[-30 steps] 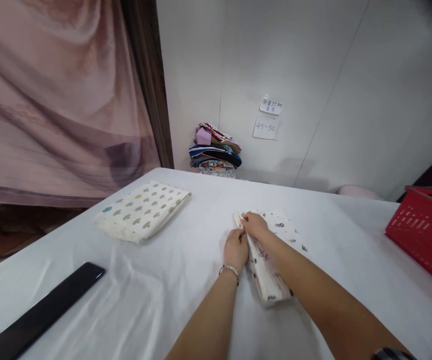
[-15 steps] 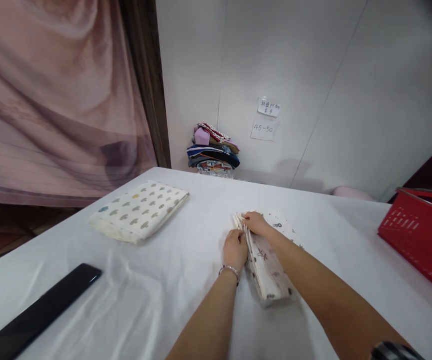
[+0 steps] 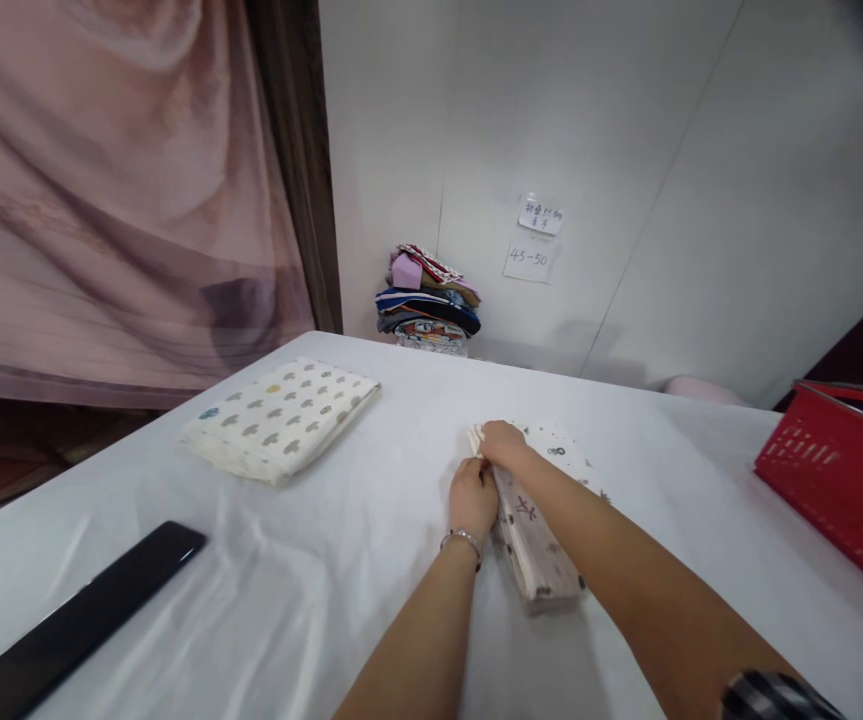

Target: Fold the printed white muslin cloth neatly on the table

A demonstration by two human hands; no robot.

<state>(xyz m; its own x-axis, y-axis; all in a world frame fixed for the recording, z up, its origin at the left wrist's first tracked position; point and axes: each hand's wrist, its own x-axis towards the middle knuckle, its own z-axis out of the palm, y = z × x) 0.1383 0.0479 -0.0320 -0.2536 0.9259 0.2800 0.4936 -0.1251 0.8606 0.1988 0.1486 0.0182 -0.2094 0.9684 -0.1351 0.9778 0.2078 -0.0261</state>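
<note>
A folded white cloth with small dark prints (image 3: 532, 540) lies on the white table (image 3: 341, 560) in front of me. My right hand (image 3: 504, 446) is closed on the cloth's far corner, pinching its layered edge. My left hand (image 3: 474, 497), with a bracelet at the wrist, is closed against the cloth's left edge just below the right hand. A second folded cloth with grey and yellow spots (image 3: 281, 418) lies apart at the left of the table, touched by neither hand.
A long black flat object (image 3: 78, 630) lies near the front left edge. A red plastic basket (image 3: 843, 480) stands at the right edge. A stack of folded colourful clothes (image 3: 429, 305) sits at the back against the wall, under two paper notes (image 3: 532, 240). A pink curtain (image 3: 101, 180) hangs at the left.
Both hands keep their hold at the cloth's far left corner. The cloth's near end has shifted slightly. The view has moved a little.
</note>
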